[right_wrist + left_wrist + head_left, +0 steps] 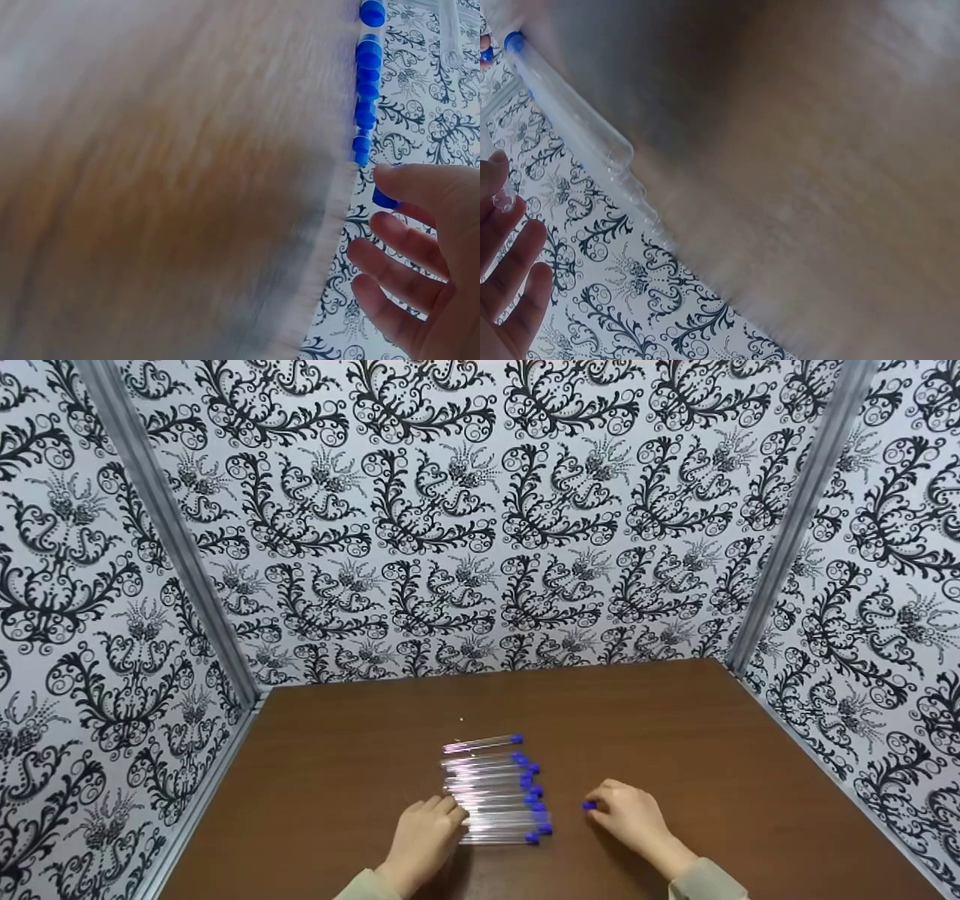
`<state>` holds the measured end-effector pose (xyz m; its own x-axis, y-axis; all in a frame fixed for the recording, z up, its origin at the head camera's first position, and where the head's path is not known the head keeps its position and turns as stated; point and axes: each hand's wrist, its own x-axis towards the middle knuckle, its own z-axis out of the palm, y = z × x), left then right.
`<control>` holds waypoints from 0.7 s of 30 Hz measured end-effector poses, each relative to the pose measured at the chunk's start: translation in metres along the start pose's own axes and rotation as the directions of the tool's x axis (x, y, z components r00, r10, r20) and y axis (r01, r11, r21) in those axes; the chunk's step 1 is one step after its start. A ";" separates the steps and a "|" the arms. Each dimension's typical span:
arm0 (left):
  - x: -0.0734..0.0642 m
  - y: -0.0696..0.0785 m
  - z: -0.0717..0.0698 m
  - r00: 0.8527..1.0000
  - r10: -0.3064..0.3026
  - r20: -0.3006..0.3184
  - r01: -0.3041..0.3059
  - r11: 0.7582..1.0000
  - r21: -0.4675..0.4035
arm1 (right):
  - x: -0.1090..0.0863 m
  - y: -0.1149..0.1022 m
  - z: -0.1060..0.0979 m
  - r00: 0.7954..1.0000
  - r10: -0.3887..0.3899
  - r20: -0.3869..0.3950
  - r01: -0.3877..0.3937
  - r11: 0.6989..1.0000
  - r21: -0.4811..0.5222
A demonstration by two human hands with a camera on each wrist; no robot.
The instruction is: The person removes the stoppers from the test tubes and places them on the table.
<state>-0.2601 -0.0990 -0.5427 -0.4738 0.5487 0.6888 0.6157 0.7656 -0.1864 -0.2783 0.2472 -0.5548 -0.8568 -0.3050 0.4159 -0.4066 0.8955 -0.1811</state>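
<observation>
While left hand (426, 826) pinched a tube (504, 199), right hand (630, 814) pinched a cap (384, 199) | other fingers (396, 274) stood loosely parted | capped tubes (495, 799) lay left of cap

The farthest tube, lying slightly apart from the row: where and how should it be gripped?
Probably by its blue cap, pinched from the right and above: the farthest tube lies flat, its capped end points right, and the row of tubes lies on the near side.
</observation>
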 end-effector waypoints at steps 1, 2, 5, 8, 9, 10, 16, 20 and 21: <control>-0.001 0.001 0.000 1.000 0.002 0.006 -0.002 1.000 -0.002 | 0.000 0.000 0.001 1.000 0.004 0.008 -0.004 1.000 -0.002; -0.002 0.001 0.001 1.000 0.003 0.009 -0.003 1.000 -0.005 | 0.000 0.000 0.002 1.000 0.008 0.014 -0.008 1.000 -0.004; -0.005 0.002 0.002 1.000 0.007 0.015 -0.007 1.000 -0.013 | 0.001 0.001 0.004 0.999 0.024 0.036 -0.024 1.000 -0.006; -0.007 0.003 0.002 1.000 0.008 0.025 -0.008 1.000 -0.022 | 0.003 0.001 0.004 0.996 0.051 0.068 -0.051 0.999 0.001; -0.007 0.004 0.002 0.999 0.008 0.032 -0.007 1.000 -0.024 | 0.003 0.001 0.004 0.995 0.060 0.081 -0.061 0.998 0.007; -0.008 0.004 0.002 0.999 0.008 0.042 -0.007 1.000 -0.026 | 0.004 0.001 0.004 0.993 0.071 0.096 -0.072 0.997 0.013; -0.009 0.006 0.003 0.994 0.020 0.105 -0.015 0.999 -0.051 | 0.004 0.002 0.003 0.980 0.109 0.167 -0.118 0.992 0.047; -0.010 0.006 0.006 0.995 0.029 0.098 -0.024 0.998 -0.054 | 0.005 0.002 0.003 0.975 0.126 0.185 -0.137 0.989 0.049; -0.011 0.006 0.006 0.995 0.030 0.095 -0.025 0.998 -0.053 | 0.005 0.003 0.003 0.974 0.128 0.187 -0.139 0.989 0.048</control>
<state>-0.2556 -0.0982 -0.5555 -0.5130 0.6007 0.6131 0.6596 0.7330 -0.1663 -0.2845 0.2469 -0.5564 -0.9459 -0.2426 0.2155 -0.2978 0.9128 -0.2795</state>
